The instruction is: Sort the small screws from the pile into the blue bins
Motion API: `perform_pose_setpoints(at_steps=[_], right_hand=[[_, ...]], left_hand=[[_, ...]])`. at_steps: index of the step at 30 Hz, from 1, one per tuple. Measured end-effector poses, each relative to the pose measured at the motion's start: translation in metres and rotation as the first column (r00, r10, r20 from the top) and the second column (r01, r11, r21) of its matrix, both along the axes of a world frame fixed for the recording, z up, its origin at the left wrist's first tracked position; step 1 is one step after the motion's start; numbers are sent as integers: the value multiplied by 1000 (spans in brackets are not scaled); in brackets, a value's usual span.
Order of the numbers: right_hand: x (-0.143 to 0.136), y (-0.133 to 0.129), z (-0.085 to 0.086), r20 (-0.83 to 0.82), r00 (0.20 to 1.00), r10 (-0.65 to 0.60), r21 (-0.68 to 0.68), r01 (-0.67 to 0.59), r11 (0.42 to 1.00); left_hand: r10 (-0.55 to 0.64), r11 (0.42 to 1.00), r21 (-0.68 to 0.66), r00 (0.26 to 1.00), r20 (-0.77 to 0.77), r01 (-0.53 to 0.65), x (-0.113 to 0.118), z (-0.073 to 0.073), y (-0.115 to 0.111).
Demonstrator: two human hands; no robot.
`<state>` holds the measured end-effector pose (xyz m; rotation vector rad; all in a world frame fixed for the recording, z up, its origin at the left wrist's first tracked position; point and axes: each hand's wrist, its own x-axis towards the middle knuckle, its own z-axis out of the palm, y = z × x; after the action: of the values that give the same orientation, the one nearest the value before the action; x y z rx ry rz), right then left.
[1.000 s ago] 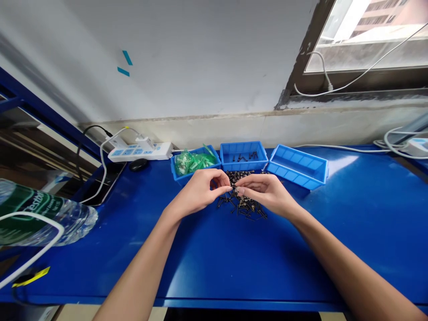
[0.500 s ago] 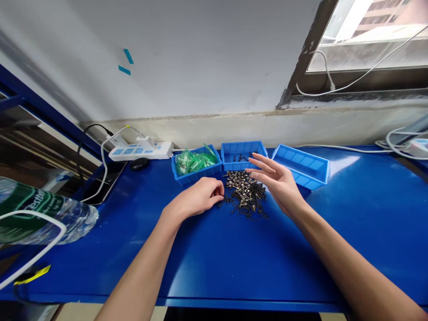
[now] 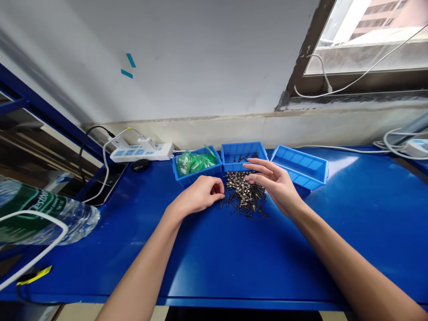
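Small dark metal screws lie piled on the blue smooth desk, which stretches from their 4 to 8 o'clock. The left hand, at 9, is pinched narrow, contents unclear; the right hand, at 2, spreads wide.

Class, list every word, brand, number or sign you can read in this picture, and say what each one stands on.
"estb", part of a larger word, on the green label of the bottle; the letters after it are unclear.
Smaller print on the label: too small to read.
Blue-patched markings on the white power strip: too small to read.
No number is legible.
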<state>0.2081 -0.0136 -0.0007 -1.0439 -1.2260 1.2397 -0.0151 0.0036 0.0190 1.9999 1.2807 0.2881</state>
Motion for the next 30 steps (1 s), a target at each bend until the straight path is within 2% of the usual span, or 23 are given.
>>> perform_pose_setpoints(at_steps=[6, 9, 14, 22, 26, 30], right_hand=[[2, 6, -7, 46, 999, 21, 61, -24, 998], [1, 5, -4, 128, 990, 52, 82, -62, 995], [-2, 0, 2, 237, 964, 122, 133, -156, 979], [-6, -2, 1, 72, 960, 270, -29, -269, 963], [-5, -2, 1, 68, 970, 232, -41, -230, 972], [0, 3, -4, 82, 995, 48, 9, -49, 999]], left_hand=[[-19, 994, 111, 995, 93, 9, 0, -3, 0], [-8, 985, 169, 990, 142, -16, 1, 1, -1], [35, 980, 176, 956, 290, -90, 4, 8, -5], [64, 983, 138, 929, 365, -122, 8, 10, -7], [51, 990, 105, 942, 333, -90, 6, 9, -8], [-10, 993, 120, 994, 111, -4, -1, 2, -7]])
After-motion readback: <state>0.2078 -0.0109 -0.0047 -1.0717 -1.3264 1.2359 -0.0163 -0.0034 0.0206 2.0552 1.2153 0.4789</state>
